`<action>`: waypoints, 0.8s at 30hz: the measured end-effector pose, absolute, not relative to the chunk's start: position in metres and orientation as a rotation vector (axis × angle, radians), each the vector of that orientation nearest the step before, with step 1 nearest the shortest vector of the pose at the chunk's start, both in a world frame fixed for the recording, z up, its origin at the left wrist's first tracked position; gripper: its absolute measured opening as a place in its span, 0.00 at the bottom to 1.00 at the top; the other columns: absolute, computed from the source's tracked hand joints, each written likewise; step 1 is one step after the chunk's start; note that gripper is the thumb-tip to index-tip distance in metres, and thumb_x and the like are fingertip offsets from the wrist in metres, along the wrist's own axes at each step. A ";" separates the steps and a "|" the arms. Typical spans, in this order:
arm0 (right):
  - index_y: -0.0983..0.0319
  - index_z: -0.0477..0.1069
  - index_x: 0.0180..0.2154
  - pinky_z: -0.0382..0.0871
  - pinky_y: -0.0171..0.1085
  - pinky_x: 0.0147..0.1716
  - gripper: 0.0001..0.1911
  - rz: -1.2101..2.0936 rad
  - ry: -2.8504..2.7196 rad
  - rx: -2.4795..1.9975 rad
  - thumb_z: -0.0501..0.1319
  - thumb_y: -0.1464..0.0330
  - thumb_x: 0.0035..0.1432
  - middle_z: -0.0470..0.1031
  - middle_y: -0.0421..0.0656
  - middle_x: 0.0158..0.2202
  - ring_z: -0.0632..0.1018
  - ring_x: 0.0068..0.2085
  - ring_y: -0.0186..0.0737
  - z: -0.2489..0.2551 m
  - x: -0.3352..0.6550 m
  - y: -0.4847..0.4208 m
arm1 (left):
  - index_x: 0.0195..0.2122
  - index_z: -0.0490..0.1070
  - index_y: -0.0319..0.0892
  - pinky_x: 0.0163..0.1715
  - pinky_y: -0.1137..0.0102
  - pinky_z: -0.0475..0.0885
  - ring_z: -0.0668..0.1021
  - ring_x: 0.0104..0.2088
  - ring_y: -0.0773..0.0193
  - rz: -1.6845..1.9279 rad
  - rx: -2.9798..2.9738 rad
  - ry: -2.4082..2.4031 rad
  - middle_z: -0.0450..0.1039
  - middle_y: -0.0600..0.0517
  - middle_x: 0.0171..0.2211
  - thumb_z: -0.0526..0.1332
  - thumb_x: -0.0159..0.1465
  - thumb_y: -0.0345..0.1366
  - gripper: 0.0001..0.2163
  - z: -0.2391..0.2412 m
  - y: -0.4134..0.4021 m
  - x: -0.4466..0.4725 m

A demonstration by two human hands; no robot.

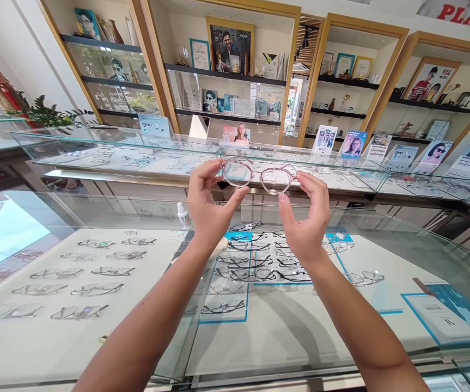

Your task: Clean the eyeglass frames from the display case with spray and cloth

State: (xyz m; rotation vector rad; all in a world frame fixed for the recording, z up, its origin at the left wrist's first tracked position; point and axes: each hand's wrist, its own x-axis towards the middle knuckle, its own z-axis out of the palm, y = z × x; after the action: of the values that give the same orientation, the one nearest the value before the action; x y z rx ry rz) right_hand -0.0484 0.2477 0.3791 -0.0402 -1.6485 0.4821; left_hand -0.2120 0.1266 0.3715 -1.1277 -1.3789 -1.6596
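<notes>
I hold up a pair of pink-rimmed glasses [259, 175] at chest height above a glass display counter [402, 239]. My left hand [208, 204] pinches the left rim between thumb and fingers. My right hand [306, 215] pinches the right rim the same way. The lenses face away from me and the frame is level. Under the glass below my hands lie several black frames on blue-edged trays [255, 267].
A small white dropper bottle [183, 215] stands on the counter near my left wrist. Rows of clear frames [96, 272] lie under the glass at left. A second glass counter [136, 155] and wall shelves with posters and framed pictures [230, 49] are behind.
</notes>
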 end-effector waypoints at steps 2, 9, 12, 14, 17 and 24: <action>0.52 0.69 0.60 0.75 0.61 0.64 0.18 0.504 -1.631 -0.019 0.63 0.65 0.70 0.76 0.49 0.60 0.77 0.64 0.52 0.380 -0.047 0.247 | 0.59 0.67 0.51 0.57 0.55 0.79 0.79 0.62 0.50 -1.681 -1.121 -1.362 0.73 0.43 0.61 0.76 0.63 0.50 0.28 0.371 0.129 -0.211; 0.55 0.71 0.57 0.77 0.58 0.62 0.15 0.736 -1.585 -0.061 0.59 0.61 0.72 0.76 0.51 0.61 0.78 0.64 0.51 0.380 -0.056 0.258 | 0.58 0.68 0.49 0.51 0.55 0.80 0.79 0.60 0.49 -1.575 -0.956 -1.367 0.74 0.43 0.58 0.77 0.61 0.47 0.28 0.364 0.134 -0.193; 0.55 0.71 0.57 0.77 0.57 0.63 0.16 0.898 -1.578 -0.064 0.58 0.59 0.72 0.77 0.53 0.63 0.79 0.65 0.50 0.379 -0.061 0.265 | 0.57 0.69 0.48 0.50 0.53 0.80 0.79 0.59 0.47 -1.492 -0.899 -1.366 0.75 0.43 0.57 0.78 0.60 0.46 0.28 0.362 0.134 -0.186; 0.56 0.70 0.59 0.77 0.57 0.63 0.17 0.936 -1.608 -0.076 0.57 0.59 0.73 0.77 0.53 0.64 0.78 0.66 0.49 0.379 -0.063 0.267 | 0.57 0.69 0.48 0.49 0.51 0.81 0.79 0.58 0.46 -1.461 -0.877 -1.351 0.75 0.43 0.55 0.78 0.59 0.45 0.29 0.363 0.133 -0.183; 0.55 0.70 0.59 0.77 0.57 0.64 0.17 0.984 -1.626 -0.076 0.56 0.59 0.73 0.77 0.52 0.65 0.78 0.67 0.48 0.380 -0.064 0.267 | 0.57 0.69 0.48 0.49 0.51 0.81 0.79 0.58 0.45 -1.455 -0.868 -1.348 0.75 0.42 0.56 0.78 0.59 0.45 0.29 0.364 0.132 -0.182; 0.56 0.74 0.48 0.77 0.56 0.63 0.08 0.952 -1.481 -0.057 0.61 0.60 0.72 0.81 0.50 0.55 0.81 0.61 0.48 0.383 -0.057 0.254 | 0.60 0.67 0.50 0.55 0.55 0.79 0.78 0.63 0.49 -1.690 -1.079 -1.355 0.73 0.42 0.61 0.75 0.64 0.47 0.27 0.364 0.135 -0.198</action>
State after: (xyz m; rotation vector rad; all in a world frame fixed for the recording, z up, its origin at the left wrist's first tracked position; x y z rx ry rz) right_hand -0.0571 0.2543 0.3834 -0.0572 -1.4807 0.9518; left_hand -0.1981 0.1348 0.3645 -1.0794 -1.3548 -1.6901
